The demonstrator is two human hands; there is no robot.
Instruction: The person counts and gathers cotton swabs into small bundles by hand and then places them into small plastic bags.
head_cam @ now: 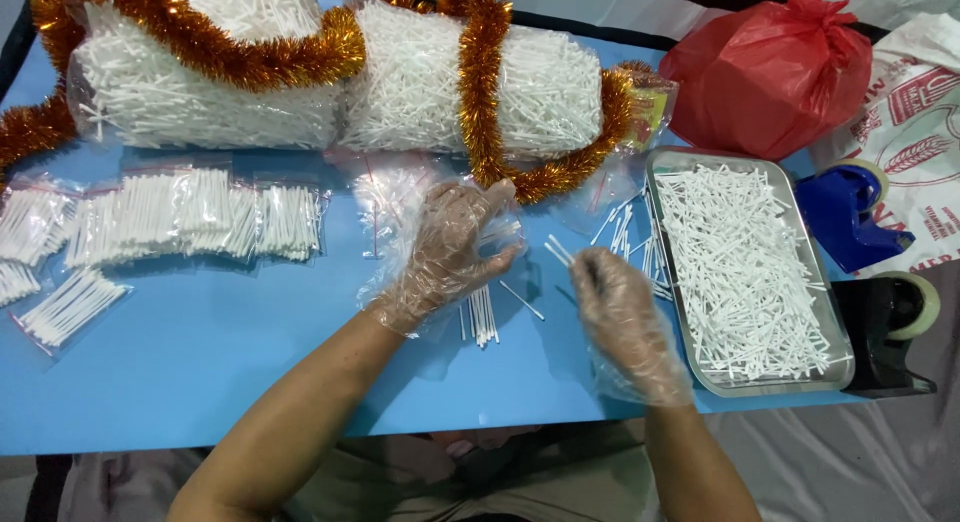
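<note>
We are seeing two hands in thin clear plastic gloves working over a blue table (200,382). The left hand (450,247) is lying flat with fingers spread wide, pressing on a small clear bag (400,207) near the middle of the table; it is gripping nothing that we can make out. The right hand (625,317) is sitting just beside the left rim of a metal tray (752,388), its fingers pinched narrowly on a few white sticks (558,250) whose ends are poking out toward the left hand. A small bunch of loose sticks (482,317) is lying on the table between the two hands, just under the left palm.

The tray is sitting near the right edge of the table and is holding a heap of white sticks (740,272). Along the far edge, two big clear sacks of sticks (300,92) are lying side by side, with orange tinsel (485,92) draped over them. Toward the left edge, filled small bags (190,217) are lying in a row. Beyond the far right corner we are seeing a red plastic bag (770,72), and past the tray a blue tape dispenser (850,217) and a black tape dispenser (890,327).
</note>
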